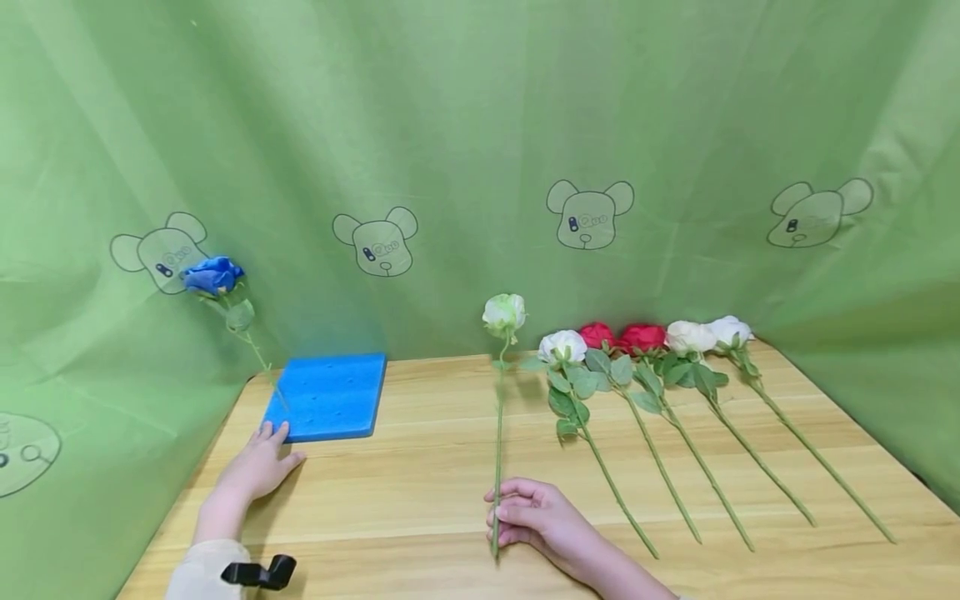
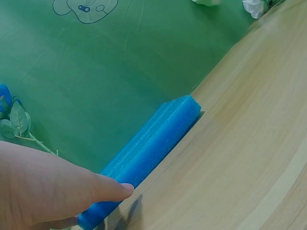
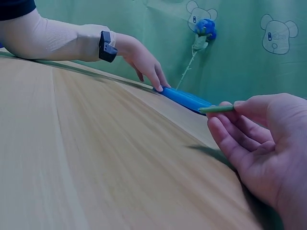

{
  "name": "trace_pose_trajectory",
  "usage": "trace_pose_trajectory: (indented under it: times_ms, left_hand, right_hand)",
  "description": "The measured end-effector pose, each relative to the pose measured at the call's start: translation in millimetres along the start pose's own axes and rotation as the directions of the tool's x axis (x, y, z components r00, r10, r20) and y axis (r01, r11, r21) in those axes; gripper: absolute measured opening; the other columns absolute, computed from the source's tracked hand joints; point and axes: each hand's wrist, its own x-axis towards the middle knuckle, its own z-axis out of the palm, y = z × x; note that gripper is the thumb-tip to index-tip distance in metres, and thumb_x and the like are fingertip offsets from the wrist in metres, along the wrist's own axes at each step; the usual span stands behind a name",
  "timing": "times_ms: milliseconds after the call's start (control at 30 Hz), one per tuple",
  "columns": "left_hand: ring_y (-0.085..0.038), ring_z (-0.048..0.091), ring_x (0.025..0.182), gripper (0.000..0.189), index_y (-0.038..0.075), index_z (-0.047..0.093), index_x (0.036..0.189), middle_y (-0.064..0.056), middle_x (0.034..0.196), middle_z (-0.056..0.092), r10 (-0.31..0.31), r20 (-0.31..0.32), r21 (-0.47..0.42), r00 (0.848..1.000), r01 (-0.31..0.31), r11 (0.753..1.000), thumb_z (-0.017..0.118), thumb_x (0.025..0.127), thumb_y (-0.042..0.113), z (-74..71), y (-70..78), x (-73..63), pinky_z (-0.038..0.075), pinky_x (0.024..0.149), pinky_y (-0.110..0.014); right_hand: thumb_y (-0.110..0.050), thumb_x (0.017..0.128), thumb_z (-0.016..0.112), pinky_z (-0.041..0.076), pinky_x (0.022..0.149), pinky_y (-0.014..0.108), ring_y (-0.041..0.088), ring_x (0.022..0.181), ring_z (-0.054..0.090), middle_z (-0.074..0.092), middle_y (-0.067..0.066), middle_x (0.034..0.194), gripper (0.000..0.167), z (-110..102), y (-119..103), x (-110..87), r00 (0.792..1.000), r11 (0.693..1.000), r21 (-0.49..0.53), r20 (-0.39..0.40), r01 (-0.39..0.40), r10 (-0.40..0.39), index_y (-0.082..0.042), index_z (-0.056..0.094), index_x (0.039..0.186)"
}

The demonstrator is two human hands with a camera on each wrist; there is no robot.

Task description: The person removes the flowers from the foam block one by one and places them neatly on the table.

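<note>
A blue foam block lies flat at the table's left back, with small holes in its top. From its left side a blue rose stands up on its stem, leaning left. My left hand rests its fingertips on the block's front left edge, fingers mostly straight; its thumb touches the block's side in the left wrist view. Near the table's middle, my right hand pinches the lower stem of a white-green rose between thumb and fingers. That rose is held upright, bloom on top; the right wrist view shows the cut stem end.
To the right, several roses lie side by side with stems toward me: a white rose, two red roses, a cream rose and another white rose. A green curtain hangs behind the wooden table.
</note>
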Motion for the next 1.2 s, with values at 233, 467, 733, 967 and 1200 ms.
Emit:
trace_pose_trajectory:
  times_ms: [233,467,733,967,1200]
  left_hand:
    - [-0.058,0.011,0.141,0.072,-0.01,0.025,0.149,-0.042,0.152,0.01,0.002,0.005,-0.008,1.0,-0.002,1.0,0.05,0.1,0.036,-0.7,1.4,-0.7,0.018,0.113,-0.069]
    - [-0.058,0.011,0.141,0.071,-0.01,0.025,0.149,-0.042,0.152,0.01,-0.002,0.004,-0.001,1.0,0.002,1.0,0.05,0.1,0.035,-1.5,1.6,0.0,0.019,0.113,-0.069]
    - [-0.058,0.01,0.142,0.072,-0.01,0.024,0.149,-0.042,0.152,0.009,-0.007,0.01,-0.006,1.0,0.007,1.0,0.05,0.1,0.036,-1.2,1.5,0.7,0.018,0.113,-0.069]
    - [-0.058,0.01,0.142,0.072,-0.009,0.024,0.149,-0.042,0.152,0.009,-0.011,0.013,-0.01,1.0,0.012,1.0,0.05,0.1,0.037,0.0,0.7,0.4,0.018,0.112,-0.07]
    - [-0.058,0.01,0.141,0.073,-0.009,0.024,0.149,-0.042,0.152,0.009,-0.012,0.011,-0.013,1.0,0.012,1.0,0.05,0.1,0.037,-0.3,-0.4,0.7,0.018,0.112,-0.07]
  right_hand:
    - [-0.004,0.098,0.051,0.059,0.08,0.023,0.012,0.088,0.07,0.071,0.002,0.097,0.038,-13.6,-3.8,-14.8,0.997,0.999,0.035,0.075,-0.035,0.032,0.017,0.043,0.128]
    - [-0.003,0.098,0.049,0.059,0.082,0.024,0.014,0.091,0.071,0.071,0.003,0.098,0.031,-24.6,-10.5,-28.4,0.993,0.995,0.074,0.106,-0.064,0.056,0.012,0.047,0.126]
    - [-0.001,0.1,0.045,0.059,0.085,0.025,0.014,0.092,0.071,0.07,0.003,0.1,0.028,-37.2,-16.5,-39.7,0.99,0.987,0.13,0.122,-0.093,0.078,0.008,0.048,0.126]
    - [-0.004,0.1,0.045,0.059,0.083,0.023,0.015,0.094,0.072,0.071,0.005,0.101,0.037,-51.0,-24.4,-47.6,0.989,0.991,0.088,0.117,-0.104,0.093,0.013,0.044,0.133]
    - [-0.006,0.103,0.042,0.058,0.084,0.025,0.015,0.098,0.07,0.07,0.013,0.115,0.048,-65.3,-31.9,-59.6,0.986,0.995,0.004,0.134,-0.103,0.101,0.021,0.028,0.14]
